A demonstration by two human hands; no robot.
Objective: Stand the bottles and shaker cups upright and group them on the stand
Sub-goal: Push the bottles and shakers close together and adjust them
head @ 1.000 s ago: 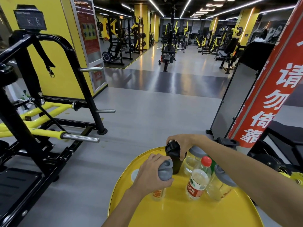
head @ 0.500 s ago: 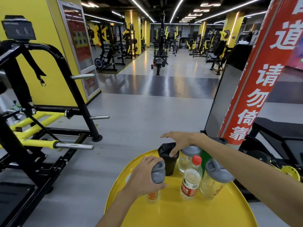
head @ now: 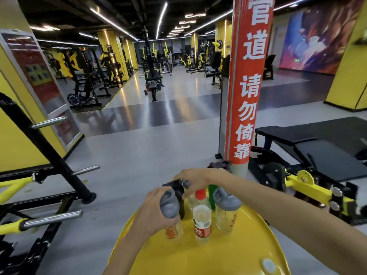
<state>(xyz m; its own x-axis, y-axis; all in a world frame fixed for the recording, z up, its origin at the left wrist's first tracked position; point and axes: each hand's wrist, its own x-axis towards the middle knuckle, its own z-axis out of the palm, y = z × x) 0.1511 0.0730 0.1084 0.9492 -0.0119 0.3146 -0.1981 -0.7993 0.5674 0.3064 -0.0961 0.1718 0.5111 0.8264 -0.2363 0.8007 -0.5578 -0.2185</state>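
Left hand (head: 153, 213): grips grey-lidded shaker cup (head: 170, 219) on yellow table (head: 228, 253).
Right hand (head: 193, 181): fingers curled on black shaker cup (head: 178, 195).

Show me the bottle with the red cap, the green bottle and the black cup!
red-capped bottle (head: 202, 215): head view, on its clear body.
green bottle (head: 212, 197): head view, on its visible side.
black shaker cup (head: 181, 201): head view, on its dark wall.

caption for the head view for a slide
Both hands group drinks on a yellow stand: left hand grips a grey-lidded shaker, right hand the black cup.
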